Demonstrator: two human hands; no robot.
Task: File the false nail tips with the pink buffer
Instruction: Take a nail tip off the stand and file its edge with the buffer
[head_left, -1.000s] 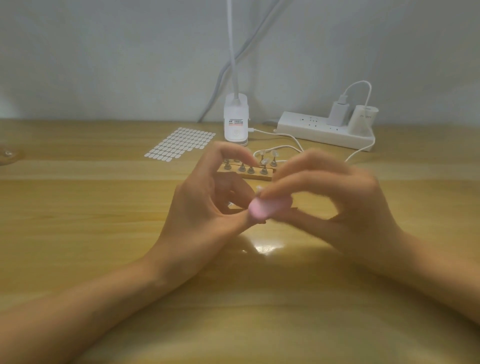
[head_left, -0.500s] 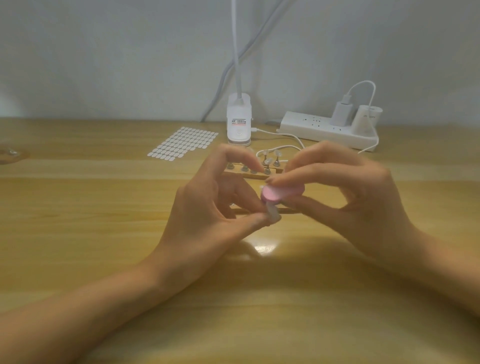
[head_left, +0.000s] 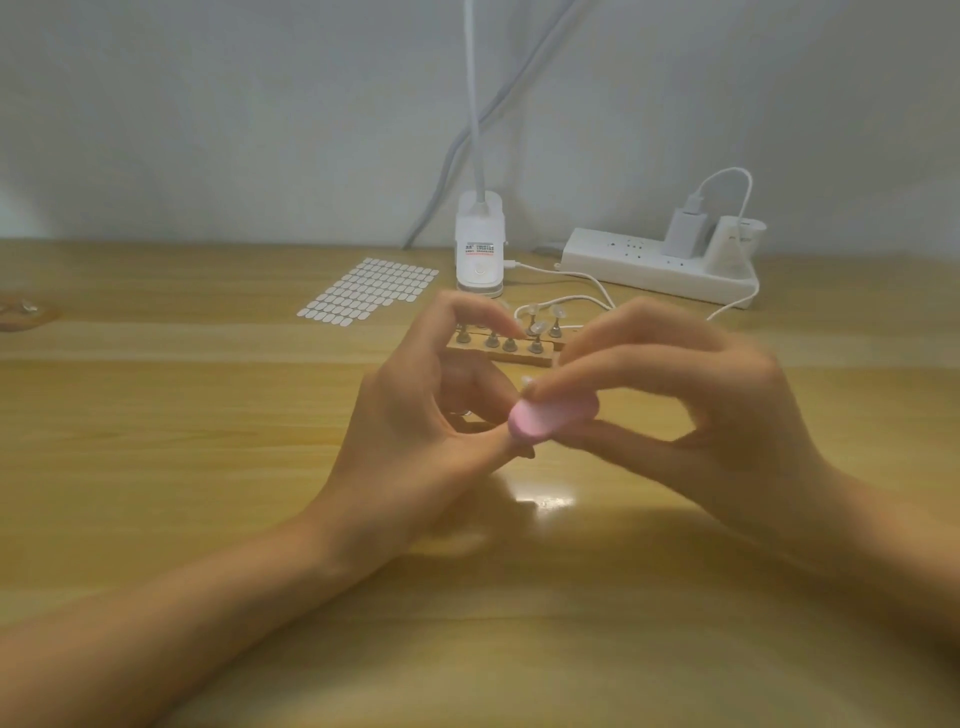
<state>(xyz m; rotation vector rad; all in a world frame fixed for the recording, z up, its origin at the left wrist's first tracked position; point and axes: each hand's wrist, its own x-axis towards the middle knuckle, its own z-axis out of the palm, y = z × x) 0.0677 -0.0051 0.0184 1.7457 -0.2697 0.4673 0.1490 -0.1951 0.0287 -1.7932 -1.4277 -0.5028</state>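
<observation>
Hands together over wooden table, right hand pinching pink buffer thumb-to-fingers, buffer against false nail tip, tip pinched in left hand, mostly hidden, wooden nail stand just behind, power strip at back

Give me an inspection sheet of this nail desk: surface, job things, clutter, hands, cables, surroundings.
Surface: wooden table, glossy, glare spot near the hands.
Job's things: pink buffer over a nail tip, mostly hidden; wooden peg stand behind, holding more tips.
Clutter: sticker sheet; lamp base.
Hands: right hand pinches the buffer; left hand pinches the tip.
Cables: white cable by the lamp base; power strip with charger plugged in.
Surroundings: plain wall.
</observation>
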